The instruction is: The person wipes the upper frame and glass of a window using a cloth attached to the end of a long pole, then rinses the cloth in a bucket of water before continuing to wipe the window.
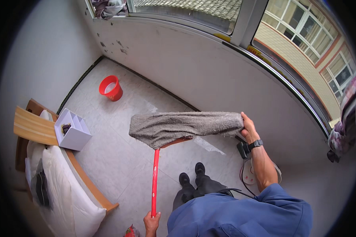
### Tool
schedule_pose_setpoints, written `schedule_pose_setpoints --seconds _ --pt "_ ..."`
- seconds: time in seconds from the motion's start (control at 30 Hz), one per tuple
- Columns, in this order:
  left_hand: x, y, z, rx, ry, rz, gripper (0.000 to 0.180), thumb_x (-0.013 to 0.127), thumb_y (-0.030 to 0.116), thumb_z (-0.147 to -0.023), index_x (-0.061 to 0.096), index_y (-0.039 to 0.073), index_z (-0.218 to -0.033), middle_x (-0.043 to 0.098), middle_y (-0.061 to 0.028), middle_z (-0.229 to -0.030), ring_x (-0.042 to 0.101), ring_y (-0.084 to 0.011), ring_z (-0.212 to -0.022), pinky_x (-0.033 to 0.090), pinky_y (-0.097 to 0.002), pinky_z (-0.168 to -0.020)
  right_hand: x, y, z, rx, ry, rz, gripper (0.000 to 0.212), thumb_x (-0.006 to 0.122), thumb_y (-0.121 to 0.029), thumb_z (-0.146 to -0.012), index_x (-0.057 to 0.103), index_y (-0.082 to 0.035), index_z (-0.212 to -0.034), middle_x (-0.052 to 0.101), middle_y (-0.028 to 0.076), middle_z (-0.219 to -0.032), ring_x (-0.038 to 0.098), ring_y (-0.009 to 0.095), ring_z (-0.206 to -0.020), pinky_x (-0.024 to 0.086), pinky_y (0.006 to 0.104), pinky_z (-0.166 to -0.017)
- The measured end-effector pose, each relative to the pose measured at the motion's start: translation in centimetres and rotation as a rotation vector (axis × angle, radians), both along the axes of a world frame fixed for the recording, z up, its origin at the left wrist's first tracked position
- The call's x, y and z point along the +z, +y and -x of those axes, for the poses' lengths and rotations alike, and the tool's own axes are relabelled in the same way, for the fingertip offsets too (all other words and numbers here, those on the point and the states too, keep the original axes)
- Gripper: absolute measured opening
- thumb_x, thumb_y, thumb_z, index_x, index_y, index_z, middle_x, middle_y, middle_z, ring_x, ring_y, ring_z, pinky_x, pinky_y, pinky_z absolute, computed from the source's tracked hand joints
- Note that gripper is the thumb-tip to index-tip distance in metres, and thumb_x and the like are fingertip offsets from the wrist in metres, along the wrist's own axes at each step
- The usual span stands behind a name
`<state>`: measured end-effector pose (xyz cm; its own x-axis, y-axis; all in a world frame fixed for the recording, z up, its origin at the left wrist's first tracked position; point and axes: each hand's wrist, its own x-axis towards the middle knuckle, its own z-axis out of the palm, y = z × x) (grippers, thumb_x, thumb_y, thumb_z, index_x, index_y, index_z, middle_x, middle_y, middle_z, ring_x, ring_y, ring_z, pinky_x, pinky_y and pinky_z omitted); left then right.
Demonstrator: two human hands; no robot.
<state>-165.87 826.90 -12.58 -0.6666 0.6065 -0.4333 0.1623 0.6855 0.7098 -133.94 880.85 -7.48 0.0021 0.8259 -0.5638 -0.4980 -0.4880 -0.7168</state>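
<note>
My left hand (pixel 151 223) grips the lower end of a red mop handle (pixel 155 179) near the bottom edge. The handle rises to a flat mop head covered by a grey cloth (pixel 182 126), held up off the floor. My right hand (pixel 249 127) holds the right end of that grey cloth, arm stretched out, a dark watch on the wrist. My black shoes (pixel 192 173) stand on the pale tiled floor below the mop head.
A red bucket (pixel 111 88) stands in the far corner. A white divided box (pixel 72 130) rests on a wooden bed frame (pixel 33 126) with white bedding at left. A white wall under windows (pixel 209 63) runs along the right. A plug and white power strip (pixel 247 170) lie by my feet.
</note>
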Motion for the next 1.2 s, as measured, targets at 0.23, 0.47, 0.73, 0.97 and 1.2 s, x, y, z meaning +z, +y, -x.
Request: schedule_pose_setpoints --seconds 0.23,0.47,0.73,0.97,1.2 --pt "-2.6 2.2 5.0 -0.268 -0.077 -0.135 0.025 0.071 0.026 -0.081 0.063 0.003 -0.082 0.056 -0.0088 -0.061 0.05 -0.0161 -0.056 0.044 -0.0342 -0.054 -10.1 -9.3 -5.5 0.174 -0.897 0.184 0.03 0.057 -0.037 -0.092 0.06 -0.009 -0.079 0.057 0.0 -0.072 0.048 0.011 -0.062 0.04 0.031 -0.055" --pt "-1.2 13.5 4.4 -0.705 0.013 -0.265 0.029 0.067 0.031 -0.084 0.061 0.003 -0.082 0.055 -0.0093 -0.06 0.052 -0.0177 -0.055 0.044 -0.0345 -0.053 -7.2 -20.1 -6.3 0.217 -0.368 0.301 0.072 0.034 -0.06 -0.094 0.031 -0.007 -0.141 0.049 0.013 -0.134 0.052 0.025 -0.116 0.04 0.0421 -0.095" --pt "7.2 28.5 -7.1 -0.797 -0.109 -0.489 0.026 0.068 0.026 -0.085 0.063 0.003 -0.096 0.057 -0.0097 -0.062 0.054 -0.0179 -0.053 0.044 -0.0334 -0.053 4.4 -15.5 8.6 0.415 0.384 -0.24 0.068 0.032 -0.067 -0.09 0.049 -0.009 -0.121 0.062 0.011 -0.105 0.06 0.023 -0.098 0.044 0.0379 -0.088" --pt "0.5 22.2 -5.0 -0.825 0.227 -0.331 0.032 0.062 0.03 -0.086 0.057 0.008 -0.108 0.064 -0.0173 -0.077 0.062 -0.0403 -0.07 0.048 -0.0462 -0.063 7.5 -5.6 7.3 -0.165 0.209 -0.286 0.066 0.033 -0.076 -0.083 0.045 -0.011 -0.08 0.034 -0.004 -0.055 0.037 0.01 -0.046 0.037 0.0271 -0.048" --pt "-8.8 11.5 -3.1 -0.539 0.158 0.028 0.036 0.064 0.04 -0.085 0.062 0.004 -0.078 0.061 -0.018 -0.064 0.061 -0.0362 -0.062 0.046 -0.045 -0.056 3.0 -5.7 6.3 -0.112 0.176 -0.161 0.066 0.036 -0.076 -0.082 0.046 -0.011 -0.08 0.038 -0.003 -0.056 0.039 0.011 -0.047 0.039 0.0275 -0.05"
